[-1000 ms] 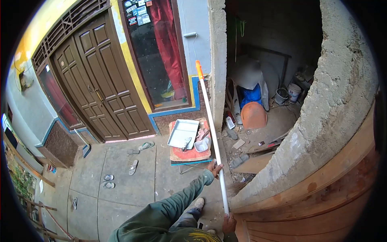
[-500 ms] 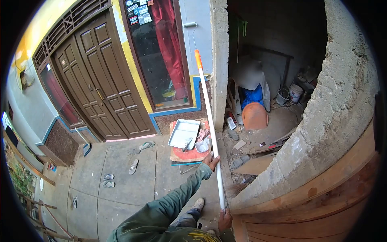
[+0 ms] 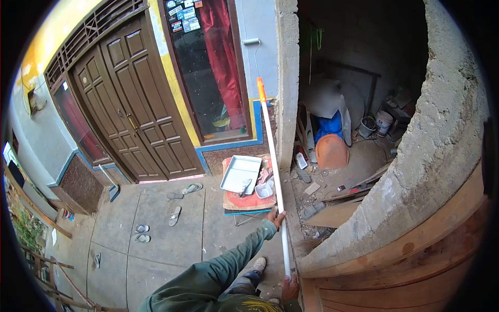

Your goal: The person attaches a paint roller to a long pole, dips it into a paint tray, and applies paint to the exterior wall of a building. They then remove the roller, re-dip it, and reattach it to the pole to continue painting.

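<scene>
A paint roller point(image 3: 251, 42) on a long white pole point(image 3: 275, 166) with an orange grip touches the pale blue-grey wall strip point(image 3: 258, 23) between the window and the concrete pillar. My left hand point(image 3: 276, 217) is wrapped round the pole partway down. At the pole's bottom end my right hand point(image 3: 290, 287) is closed on it. Beside the pole, a small table point(image 3: 226, 200) with a red top bears a white paint tray point(image 3: 241, 173), a paint-smeared brush-like tool point(image 3: 245, 187), a small white tub point(image 3: 264, 191) and a crumpled rag point(image 3: 265, 175).
A window point(image 3: 208, 73) with a red curtain and brown double doors point(image 3: 132, 99) are at the left. Sandals point(image 3: 175, 216) lie about the concrete floor. On the right, a rough broken wall point(image 3: 395, 192) borders an alcove holding an orange rounded object point(image 3: 332, 152) and buckets point(image 3: 383, 122).
The roller has moved a little down the wall. Both hands, still on the pole, have shifted slightly lower, and the whole view has moved slightly.
</scene>
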`<state>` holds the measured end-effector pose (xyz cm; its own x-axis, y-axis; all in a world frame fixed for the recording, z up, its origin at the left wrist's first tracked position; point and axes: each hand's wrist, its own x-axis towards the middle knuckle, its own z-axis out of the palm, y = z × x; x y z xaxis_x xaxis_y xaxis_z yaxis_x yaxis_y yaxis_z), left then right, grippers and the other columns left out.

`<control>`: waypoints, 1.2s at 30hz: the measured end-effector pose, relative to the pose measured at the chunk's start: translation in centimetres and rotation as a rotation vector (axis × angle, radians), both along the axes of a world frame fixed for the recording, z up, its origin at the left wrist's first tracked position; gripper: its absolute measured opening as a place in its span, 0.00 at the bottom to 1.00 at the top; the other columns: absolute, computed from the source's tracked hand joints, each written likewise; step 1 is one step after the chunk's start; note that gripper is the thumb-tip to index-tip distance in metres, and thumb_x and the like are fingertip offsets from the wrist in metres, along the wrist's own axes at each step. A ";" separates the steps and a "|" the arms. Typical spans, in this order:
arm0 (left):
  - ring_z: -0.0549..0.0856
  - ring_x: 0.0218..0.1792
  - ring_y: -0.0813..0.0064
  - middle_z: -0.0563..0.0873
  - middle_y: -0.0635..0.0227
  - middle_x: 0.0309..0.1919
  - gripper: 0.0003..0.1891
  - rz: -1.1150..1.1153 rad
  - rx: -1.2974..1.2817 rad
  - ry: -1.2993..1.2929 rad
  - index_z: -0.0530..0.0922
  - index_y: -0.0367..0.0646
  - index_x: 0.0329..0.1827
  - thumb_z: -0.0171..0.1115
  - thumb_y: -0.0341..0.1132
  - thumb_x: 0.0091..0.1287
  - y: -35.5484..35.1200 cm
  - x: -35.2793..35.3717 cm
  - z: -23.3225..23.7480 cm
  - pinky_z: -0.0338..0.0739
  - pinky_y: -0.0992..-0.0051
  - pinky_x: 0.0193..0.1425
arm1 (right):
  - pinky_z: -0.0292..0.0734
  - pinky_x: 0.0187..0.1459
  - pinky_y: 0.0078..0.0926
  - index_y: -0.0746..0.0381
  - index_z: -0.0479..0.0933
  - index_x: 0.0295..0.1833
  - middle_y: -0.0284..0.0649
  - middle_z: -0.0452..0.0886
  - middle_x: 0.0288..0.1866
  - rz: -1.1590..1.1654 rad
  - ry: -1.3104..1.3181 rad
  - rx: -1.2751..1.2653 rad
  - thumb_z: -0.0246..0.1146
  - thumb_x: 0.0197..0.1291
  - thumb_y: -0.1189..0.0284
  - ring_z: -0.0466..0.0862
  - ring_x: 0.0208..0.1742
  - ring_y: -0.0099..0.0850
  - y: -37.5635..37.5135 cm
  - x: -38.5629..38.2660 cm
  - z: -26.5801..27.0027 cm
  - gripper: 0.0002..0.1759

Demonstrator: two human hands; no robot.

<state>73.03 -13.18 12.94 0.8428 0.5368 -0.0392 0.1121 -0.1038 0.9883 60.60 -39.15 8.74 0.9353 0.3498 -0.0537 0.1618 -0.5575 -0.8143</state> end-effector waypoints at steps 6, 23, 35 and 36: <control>0.73 0.15 0.75 0.73 0.67 0.16 0.17 -0.002 0.004 0.014 0.68 0.39 0.38 0.56 0.46 0.65 -0.3 -0.3 -0.7 0.68 0.72 0.18 | 0.68 0.31 0.47 0.66 0.71 0.36 0.57 0.74 0.24 -0.013 0.007 0.056 0.51 0.62 0.61 0.76 0.29 0.56 -0.7 -0.5 -1.5 0.17; 0.78 0.22 0.72 0.78 0.63 0.20 0.16 0.104 0.125 -0.217 0.71 0.35 0.41 0.53 0.43 0.66 4.1 3.5 8.9 0.72 0.72 0.27 | 0.67 0.31 0.49 0.65 0.66 0.37 0.58 0.75 0.26 0.060 -0.077 0.162 0.50 0.64 0.65 0.75 0.31 0.57 4.7 3.5 6.0 0.13; 0.73 0.21 0.70 0.75 0.62 0.20 0.16 0.058 0.144 -0.063 0.70 0.38 0.39 0.56 0.44 0.64 1.1 0.6 -5.2 0.69 0.69 0.27 | 0.67 0.34 0.50 0.68 0.70 0.40 0.60 0.75 0.28 0.010 0.070 0.031 0.49 0.63 0.61 0.76 0.32 0.59 0.0 -0.7 -1.5 0.18; 0.74 0.21 0.70 0.75 0.63 0.20 0.16 0.033 0.141 -0.031 0.70 0.38 0.37 0.57 0.44 0.64 0.5 0.0 -4.8 0.69 0.69 0.27 | 0.67 0.34 0.50 0.68 0.70 0.38 0.60 0.75 0.27 0.006 0.057 0.013 0.49 0.62 0.61 0.76 0.32 0.58 -0.4 -1.0 -2.3 0.19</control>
